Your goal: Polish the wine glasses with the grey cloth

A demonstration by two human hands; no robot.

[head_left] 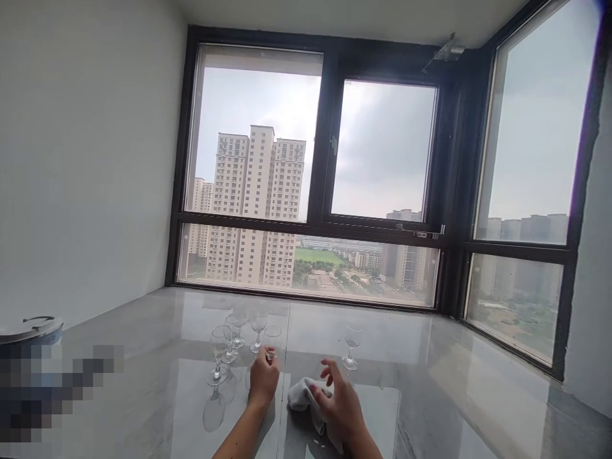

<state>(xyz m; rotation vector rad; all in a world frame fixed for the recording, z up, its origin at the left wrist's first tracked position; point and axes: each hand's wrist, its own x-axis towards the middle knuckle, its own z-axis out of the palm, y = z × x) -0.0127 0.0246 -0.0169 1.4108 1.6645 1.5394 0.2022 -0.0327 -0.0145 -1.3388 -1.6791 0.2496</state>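
On a surface point(430, 395) before a window point(315, 223), glasses point(259, 325) stand behind and left of a cloth point(301, 395); another glass point(352, 345), behind and right.

On the glossy tiled ledge point(444, 395), we found several wine glasses point(238, 325) crowding the way ahead and left of our left hand point(266, 376). Beside our right hand point(337, 401) lay a crumpled cloth point(302, 392); a lone wine glass point(352, 336) stood just beyond. Between that glass and the group, we had a bare lane toward the window point(316, 169), with wider room rightward.
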